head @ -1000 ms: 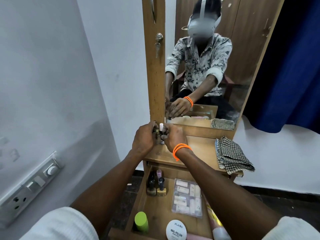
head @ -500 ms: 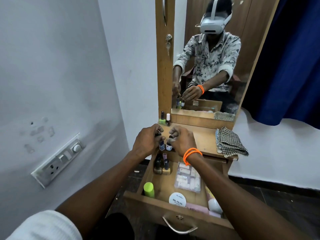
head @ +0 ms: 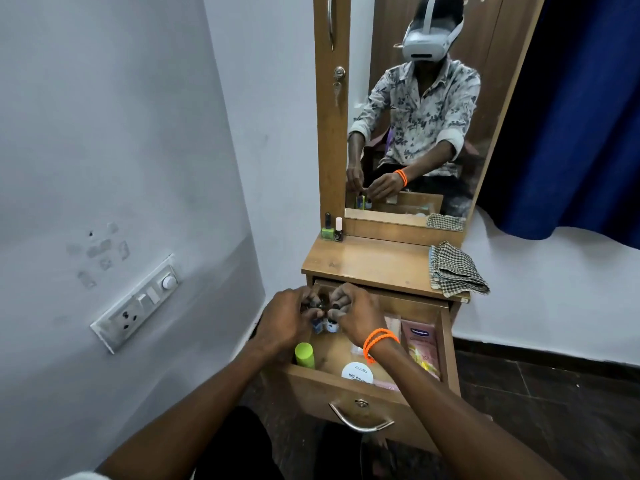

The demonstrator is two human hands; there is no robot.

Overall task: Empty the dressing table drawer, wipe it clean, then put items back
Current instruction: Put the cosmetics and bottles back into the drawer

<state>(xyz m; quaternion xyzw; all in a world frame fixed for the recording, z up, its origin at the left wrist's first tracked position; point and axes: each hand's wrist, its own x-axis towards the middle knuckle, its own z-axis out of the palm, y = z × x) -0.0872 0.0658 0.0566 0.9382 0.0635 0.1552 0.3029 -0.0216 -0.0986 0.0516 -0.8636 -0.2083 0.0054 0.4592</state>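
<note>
While both hands hover over the open drawer (head: 360, 386), the left hand (head: 287, 320) and right hand (head: 353, 315) each pinch small nail polish bottles (head: 327, 323) at its far left. Two more bottles (head: 332, 230) stand on the worktop (head: 374, 261), far left.

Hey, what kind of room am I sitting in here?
Most likely a bedroom or dressing corner at home. A wooden dressing table with a tall mirror stands against the white wall, its open wooden drawer holds cosmetics such as small nail polish bottles, and a dark blue curtain hangs beside it.

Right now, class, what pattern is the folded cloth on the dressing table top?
Dark-and-white checked cloth; head view.
</note>
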